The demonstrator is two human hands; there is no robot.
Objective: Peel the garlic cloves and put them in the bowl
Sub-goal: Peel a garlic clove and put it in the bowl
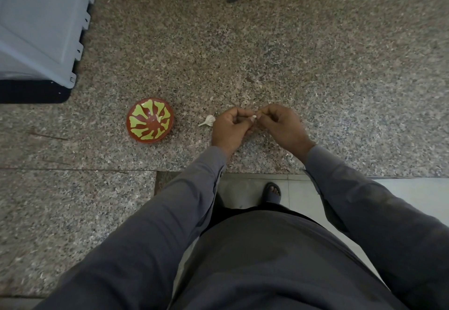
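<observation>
Fingers [250,119] of both your hands pinch one small white garlic clove [253,116] mid-frame, steadying it to strip its skin.

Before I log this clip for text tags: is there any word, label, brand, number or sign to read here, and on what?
None can be read.
bowl: only a yellow-green pattern on red, no lettering.
grey plastic lid: bare, no label visible.
granite counter: speckles only.
garlic bulb and the garlic clove held by the left hand and right hand: unmarked.
</observation>
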